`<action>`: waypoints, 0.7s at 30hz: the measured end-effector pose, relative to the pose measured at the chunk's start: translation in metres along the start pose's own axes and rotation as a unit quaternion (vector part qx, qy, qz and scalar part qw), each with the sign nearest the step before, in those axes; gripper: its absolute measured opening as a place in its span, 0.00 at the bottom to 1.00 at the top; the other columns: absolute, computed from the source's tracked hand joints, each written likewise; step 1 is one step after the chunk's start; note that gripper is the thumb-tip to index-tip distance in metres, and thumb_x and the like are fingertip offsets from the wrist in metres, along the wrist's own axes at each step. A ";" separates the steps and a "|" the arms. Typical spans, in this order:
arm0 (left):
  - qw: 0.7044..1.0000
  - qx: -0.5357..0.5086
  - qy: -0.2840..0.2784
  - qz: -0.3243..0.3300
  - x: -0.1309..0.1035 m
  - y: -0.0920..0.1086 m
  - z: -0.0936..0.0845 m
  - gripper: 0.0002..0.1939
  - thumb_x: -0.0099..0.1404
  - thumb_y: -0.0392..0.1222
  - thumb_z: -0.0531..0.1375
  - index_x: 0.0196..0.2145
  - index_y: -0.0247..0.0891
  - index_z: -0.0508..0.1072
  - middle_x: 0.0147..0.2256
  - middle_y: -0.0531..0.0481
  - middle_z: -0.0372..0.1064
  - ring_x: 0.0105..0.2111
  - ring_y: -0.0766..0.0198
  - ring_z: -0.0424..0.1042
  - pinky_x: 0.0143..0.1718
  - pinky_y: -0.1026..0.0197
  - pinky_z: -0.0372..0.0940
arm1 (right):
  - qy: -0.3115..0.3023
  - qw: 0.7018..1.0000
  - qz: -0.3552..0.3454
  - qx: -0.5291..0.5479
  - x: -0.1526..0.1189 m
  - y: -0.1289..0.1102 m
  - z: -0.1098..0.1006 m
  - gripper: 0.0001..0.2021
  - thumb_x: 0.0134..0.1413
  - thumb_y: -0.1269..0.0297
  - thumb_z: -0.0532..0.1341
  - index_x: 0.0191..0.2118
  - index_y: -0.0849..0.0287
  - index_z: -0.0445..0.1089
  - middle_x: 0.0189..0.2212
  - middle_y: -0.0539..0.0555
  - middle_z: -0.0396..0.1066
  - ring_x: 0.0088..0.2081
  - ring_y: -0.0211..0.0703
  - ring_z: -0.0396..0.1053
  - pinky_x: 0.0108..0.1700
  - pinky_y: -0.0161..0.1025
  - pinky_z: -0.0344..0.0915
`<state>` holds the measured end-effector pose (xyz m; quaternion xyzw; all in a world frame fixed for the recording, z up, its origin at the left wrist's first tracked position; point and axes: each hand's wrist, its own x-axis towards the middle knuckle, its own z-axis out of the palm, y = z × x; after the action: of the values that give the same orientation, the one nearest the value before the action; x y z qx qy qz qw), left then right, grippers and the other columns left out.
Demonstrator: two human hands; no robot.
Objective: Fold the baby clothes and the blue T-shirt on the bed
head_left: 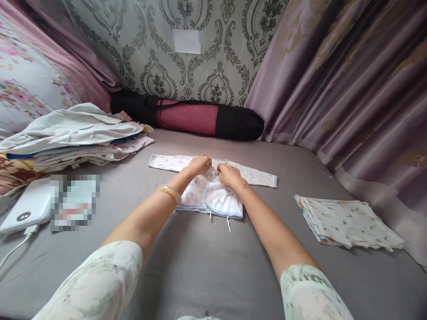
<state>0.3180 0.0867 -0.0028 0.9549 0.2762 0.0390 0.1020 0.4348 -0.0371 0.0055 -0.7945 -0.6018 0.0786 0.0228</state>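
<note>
A small white patterned baby top [224, 201] with light blue edging lies spread on the grey sheet, its two sleeves stretched out to the sides. Thin white ties hang from its lower edge. My left hand [201, 164], below a wrist with a pale bangle, has its fingers closed at the upper middle of the top. Right beside it, my right hand [228, 173] pinches the cloth near the neckline, by a small tie. A narrow gap separates the two hands.
A pile of clothes [76, 133] lies at the left, with a white power bank [31, 204] and cable nearer. Folded patterned cloth [347, 221] rests at the right. A black and red long bag [187, 116] lies along the wall, beside purple curtains [320, 75].
</note>
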 end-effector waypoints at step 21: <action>0.981 -0.117 0.154 -0.033 -0.002 0.005 0.045 0.10 0.64 0.35 0.55 0.42 0.33 0.72 0.38 0.41 0.72 0.41 0.56 0.70 0.44 0.58 0.63 | 0.167 0.973 0.083 0.138 -0.008 -0.014 0.029 0.13 0.67 0.69 0.46 0.50 0.55 0.65 0.50 0.58 0.70 0.48 0.48 0.69 0.44 0.40 0.61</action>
<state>0.3250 0.0741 -0.0453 0.9095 0.3130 0.2140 0.1705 0.4144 -0.0427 -0.0207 -0.8326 -0.5052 0.0284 0.2255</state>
